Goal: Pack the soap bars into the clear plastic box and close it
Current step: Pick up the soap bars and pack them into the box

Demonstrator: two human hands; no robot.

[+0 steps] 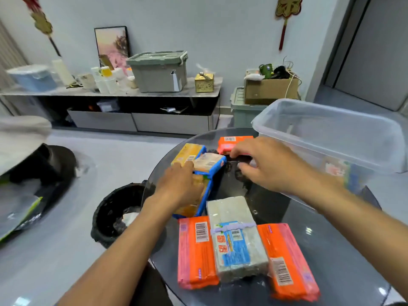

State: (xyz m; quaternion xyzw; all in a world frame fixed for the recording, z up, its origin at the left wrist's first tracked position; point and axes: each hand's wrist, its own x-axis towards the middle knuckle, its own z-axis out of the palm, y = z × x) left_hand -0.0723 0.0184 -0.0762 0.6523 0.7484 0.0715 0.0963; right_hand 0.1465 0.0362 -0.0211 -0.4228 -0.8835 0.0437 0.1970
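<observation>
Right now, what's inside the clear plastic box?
Through the clear plastic box, some pale pink and blue-green packaging shows low at its near wall. The right forearm hides the bottom edge below that.

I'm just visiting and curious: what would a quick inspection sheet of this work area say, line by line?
Surface: round dark glass table, reflective.
Job's things: clear plastic box at the far right, open, something colourful showing through its wall; orange soap packs, a white-and-blue pack and yellow-and-blue packs on the table.
Clutter: black bin beside the table.
Hands: left hand rests on the yellow-and-blue packs; right hand reaches a far orange pack, grip unclear.
Cables: a pale cord hangs from the cardboard box.
Surroundings: sideboard with a green lidded crate and bottles.
</observation>
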